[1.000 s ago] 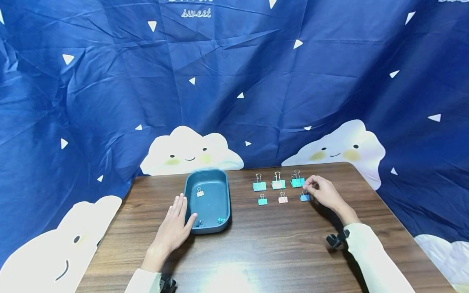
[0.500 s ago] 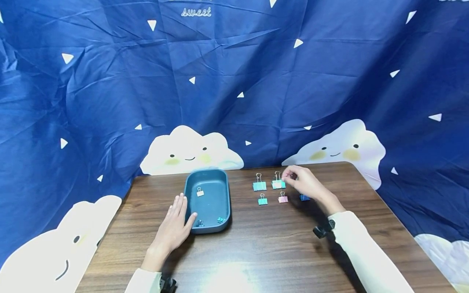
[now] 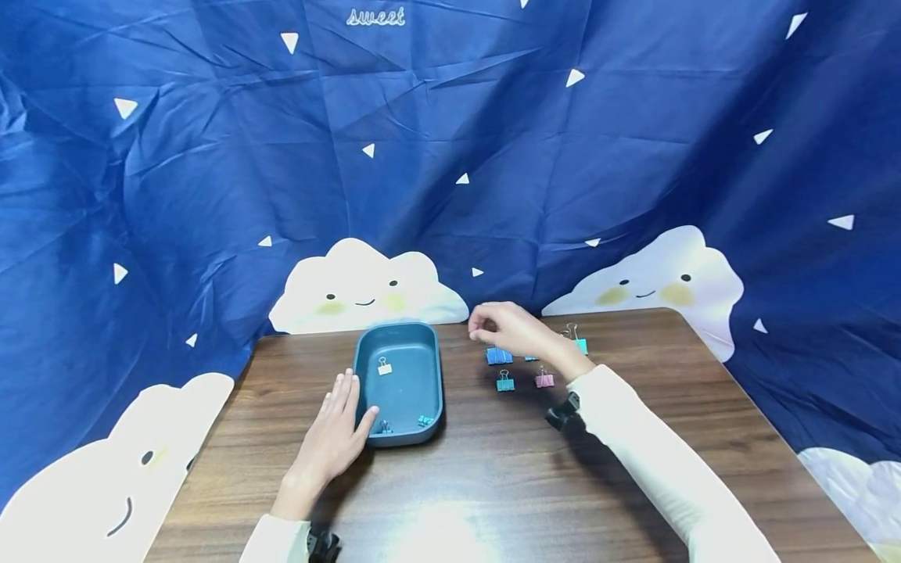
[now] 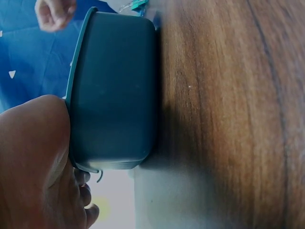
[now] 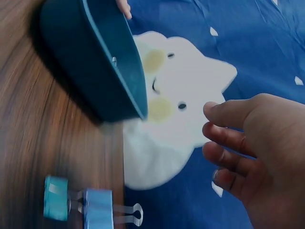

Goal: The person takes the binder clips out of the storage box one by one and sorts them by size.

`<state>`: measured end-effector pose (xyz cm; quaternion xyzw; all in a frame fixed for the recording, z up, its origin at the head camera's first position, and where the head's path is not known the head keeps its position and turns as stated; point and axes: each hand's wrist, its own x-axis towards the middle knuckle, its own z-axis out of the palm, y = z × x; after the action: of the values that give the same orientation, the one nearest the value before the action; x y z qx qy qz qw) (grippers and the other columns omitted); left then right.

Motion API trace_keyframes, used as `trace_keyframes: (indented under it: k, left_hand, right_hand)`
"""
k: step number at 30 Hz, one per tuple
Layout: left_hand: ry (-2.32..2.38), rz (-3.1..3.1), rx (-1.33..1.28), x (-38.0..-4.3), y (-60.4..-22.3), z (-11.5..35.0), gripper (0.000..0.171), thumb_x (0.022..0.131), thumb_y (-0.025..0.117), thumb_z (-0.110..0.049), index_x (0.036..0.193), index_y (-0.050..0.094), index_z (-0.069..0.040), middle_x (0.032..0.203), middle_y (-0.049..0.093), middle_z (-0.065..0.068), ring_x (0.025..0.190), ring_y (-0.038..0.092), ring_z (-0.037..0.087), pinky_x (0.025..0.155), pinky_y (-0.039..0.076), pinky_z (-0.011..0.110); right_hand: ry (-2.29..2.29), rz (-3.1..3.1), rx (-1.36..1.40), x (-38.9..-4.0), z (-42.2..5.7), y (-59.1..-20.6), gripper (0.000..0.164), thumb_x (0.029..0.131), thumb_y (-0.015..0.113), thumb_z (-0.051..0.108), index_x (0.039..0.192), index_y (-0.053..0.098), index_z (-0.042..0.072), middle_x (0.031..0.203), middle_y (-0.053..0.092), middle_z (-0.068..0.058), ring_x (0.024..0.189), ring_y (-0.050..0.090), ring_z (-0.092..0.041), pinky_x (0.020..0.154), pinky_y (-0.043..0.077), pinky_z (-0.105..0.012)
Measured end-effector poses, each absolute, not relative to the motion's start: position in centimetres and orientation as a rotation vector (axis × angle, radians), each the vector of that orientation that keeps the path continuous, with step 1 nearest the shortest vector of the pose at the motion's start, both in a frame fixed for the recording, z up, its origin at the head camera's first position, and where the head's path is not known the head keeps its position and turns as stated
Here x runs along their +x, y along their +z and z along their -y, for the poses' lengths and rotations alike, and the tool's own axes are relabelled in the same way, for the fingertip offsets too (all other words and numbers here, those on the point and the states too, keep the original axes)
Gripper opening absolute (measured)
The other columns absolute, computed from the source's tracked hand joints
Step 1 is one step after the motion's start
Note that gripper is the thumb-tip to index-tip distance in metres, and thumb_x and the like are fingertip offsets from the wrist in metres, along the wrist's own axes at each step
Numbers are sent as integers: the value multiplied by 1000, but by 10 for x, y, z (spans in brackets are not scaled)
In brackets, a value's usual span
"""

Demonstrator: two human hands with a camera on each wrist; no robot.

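Observation:
My left hand [image 3: 331,438] rests on the left rim of a blue-teal tray [image 3: 404,441], fingers straight, thumb over the edge. My right hand [image 3: 508,324] hovers above the back row of binder clips, right of the tray. In the right wrist view its fingers [image 5: 226,138] are loosely bent, with nothing between them and the thumb. Below it stand a blue binder clip [image 3: 500,356] and a small teal binder clip [image 3: 505,385]. Inside the tray lie a whitish binder clip [image 3: 385,368], a dark one and a small teal one [image 3: 425,421].
A pink binder clip [image 3: 545,380] and a teal binder clip [image 3: 581,346] stand near my right forearm, which partly hides other clips. The wooden table [image 3: 450,500] ends at the back against a blue curtain [image 3: 493,117] with cloud prints.
My right hand has moved left from the small blue binder clip, across the back row, toward the tray. The left hand stays on the tray's rim.

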<state>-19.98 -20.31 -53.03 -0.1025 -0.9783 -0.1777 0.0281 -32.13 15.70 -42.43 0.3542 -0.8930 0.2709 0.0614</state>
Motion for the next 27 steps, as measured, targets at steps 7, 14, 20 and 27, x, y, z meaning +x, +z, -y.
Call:
trace_keyframes:
  k: [7, 14, 20, 27]
  left_hand:
    - [-554, 3018, -322, -200, -530, 203, 78, 114, 42, -48, 168, 18, 4, 178, 10, 21, 167, 11, 39, 135, 19, 57]
    - [-535, 3008, -317, -199, -529, 203, 79, 114, 40, -50, 168, 19, 4, 178, 12, 22, 166, 12, 40, 134, 19, 58]
    - [-525, 2995, -322, -199, -528, 204, 78, 114, 40, -49, 167, 20, 5, 178, 14, 23, 166, 13, 40, 134, 19, 58]
    - [-534, 2985, -340, -200, -528, 204, 77, 114, 43, -46, 166, 22, 6, 177, 15, 23, 166, 14, 40, 134, 20, 58]
  right_hand:
    - [720, 2717, 1284, -327, -106, -423, 8, 99, 74, 15, 94, 72, 19, 87, 68, 8, 78, 59, -7, 76, 53, -28]
    - [554, 2717, 1499, -325, -62, -424, 7, 100, 72, 14, 94, 73, 17, 92, 71, 6, 86, 65, -9, 81, 55, -27]
    - [396, 2724, 1634, -321, -30, -432, 6, 102, 71, 15, 100, 77, 17, 96, 73, 6, 87, 64, -7, 81, 55, -25]
    - [221, 2748, 1782, -311, -4, -446, 6, 103, 72, 19, 101, 78, 18, 97, 74, 6, 89, 66, -6, 84, 56, -21]
